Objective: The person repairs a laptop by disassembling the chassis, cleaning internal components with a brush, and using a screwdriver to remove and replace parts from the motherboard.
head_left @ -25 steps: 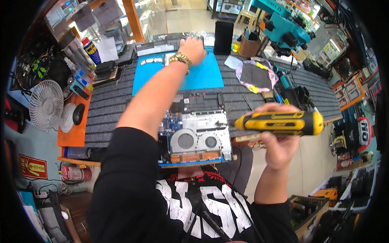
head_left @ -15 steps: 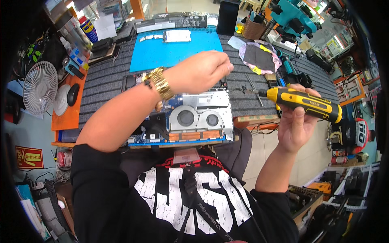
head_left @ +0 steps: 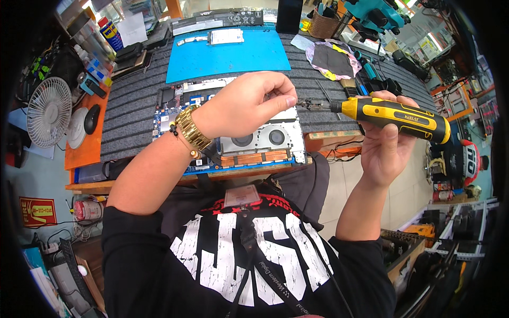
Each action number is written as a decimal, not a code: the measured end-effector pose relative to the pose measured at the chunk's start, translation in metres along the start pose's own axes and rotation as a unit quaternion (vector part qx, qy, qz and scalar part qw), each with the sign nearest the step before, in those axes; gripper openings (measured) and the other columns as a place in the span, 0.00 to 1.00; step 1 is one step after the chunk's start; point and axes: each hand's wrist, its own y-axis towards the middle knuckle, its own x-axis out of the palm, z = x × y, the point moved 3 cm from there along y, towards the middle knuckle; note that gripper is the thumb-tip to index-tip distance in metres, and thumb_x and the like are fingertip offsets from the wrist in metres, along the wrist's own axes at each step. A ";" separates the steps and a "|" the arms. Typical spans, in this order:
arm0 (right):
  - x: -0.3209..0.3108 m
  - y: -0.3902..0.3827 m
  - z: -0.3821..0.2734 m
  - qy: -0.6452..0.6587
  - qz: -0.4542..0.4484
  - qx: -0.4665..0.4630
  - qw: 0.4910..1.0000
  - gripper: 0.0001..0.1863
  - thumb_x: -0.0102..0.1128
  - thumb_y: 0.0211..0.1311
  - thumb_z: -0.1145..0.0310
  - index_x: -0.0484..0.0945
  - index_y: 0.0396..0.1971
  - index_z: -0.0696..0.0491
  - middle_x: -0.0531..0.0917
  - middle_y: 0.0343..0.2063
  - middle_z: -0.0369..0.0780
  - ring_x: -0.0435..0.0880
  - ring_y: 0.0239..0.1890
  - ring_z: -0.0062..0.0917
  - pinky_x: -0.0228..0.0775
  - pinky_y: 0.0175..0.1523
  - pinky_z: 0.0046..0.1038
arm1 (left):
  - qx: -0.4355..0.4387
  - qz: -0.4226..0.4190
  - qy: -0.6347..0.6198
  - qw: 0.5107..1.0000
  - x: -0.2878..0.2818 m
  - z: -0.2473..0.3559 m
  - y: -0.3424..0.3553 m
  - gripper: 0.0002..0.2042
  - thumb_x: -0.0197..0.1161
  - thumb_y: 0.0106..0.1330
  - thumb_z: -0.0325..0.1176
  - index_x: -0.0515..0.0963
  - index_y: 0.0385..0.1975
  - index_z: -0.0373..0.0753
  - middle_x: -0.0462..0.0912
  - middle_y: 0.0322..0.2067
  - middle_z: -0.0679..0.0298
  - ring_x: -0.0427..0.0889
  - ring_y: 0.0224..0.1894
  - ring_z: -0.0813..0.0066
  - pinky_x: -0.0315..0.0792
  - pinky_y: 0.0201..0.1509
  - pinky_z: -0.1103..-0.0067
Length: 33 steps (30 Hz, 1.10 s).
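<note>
My right hand (head_left: 389,140) grips a yellow and black cordless screwdriver (head_left: 397,117) by its body, with the tip pointing left. Its dark bit end is beside a cluster of small metal pieces (head_left: 313,104), too fine to make out. My left hand (head_left: 260,103), with a gold watch (head_left: 192,127) on the wrist, is over an opened laptop base (head_left: 265,137). Thumb and fingers are pinched together, and whatever they hold is hidden. Under that arm the laptop shows two fans, copper heat pipes and a blue circuit board; its middle is partly covered.
A blue work mat (head_left: 228,61) lies behind the laptop, bearing a silver drive (head_left: 225,36) and small parts. Beyond is a long black battery (head_left: 217,21). A crumpled pink-edged cloth (head_left: 334,59) and a microscope (head_left: 379,16) are at far right; a white fan (head_left: 49,112) stands left.
The whole view has shifted, so the bench sits higher in the picture. My left hand has come nearer over the laptop, its fingers still pinched. My right hand still holds the screwdriver.
</note>
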 end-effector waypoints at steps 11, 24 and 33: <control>-0.004 -0.008 -0.006 0.008 -0.003 0.004 1.000 0.34 0.70 0.83 0.67 0.62 0.78 0.59 0.79 0.67 0.60 0.89 0.65 0.45 0.91 0.68 0.46 | 0.036 -0.033 0.044 0.998 0.006 0.008 -0.003 0.11 0.67 0.86 0.38 0.85 0.48 0.34 0.84 0.37 0.69 0.79 0.38 0.80 0.78 0.46 0.76; -0.006 -0.008 -0.004 0.028 -0.011 0.020 0.999 0.33 0.69 0.83 0.68 0.63 0.77 0.61 0.80 0.66 0.61 0.89 0.65 0.45 0.91 0.67 0.45 | 0.042 -0.029 -0.006 0.999 0.012 -0.002 -0.005 0.10 0.72 0.83 0.36 0.86 0.48 0.34 0.86 0.40 0.67 0.82 0.40 0.80 0.79 0.47 0.76; 0.018 -0.017 0.002 -0.119 -0.100 0.149 0.977 0.31 0.73 0.71 0.87 0.71 0.71 0.63 0.86 0.61 0.51 0.91 0.63 0.35 0.89 0.66 0.36 | 0.061 -0.078 0.358 0.929 0.028 -0.032 -0.026 0.18 0.79 0.72 0.43 0.90 0.57 0.42 0.86 0.49 0.60 0.84 0.59 0.57 0.75 0.64 0.61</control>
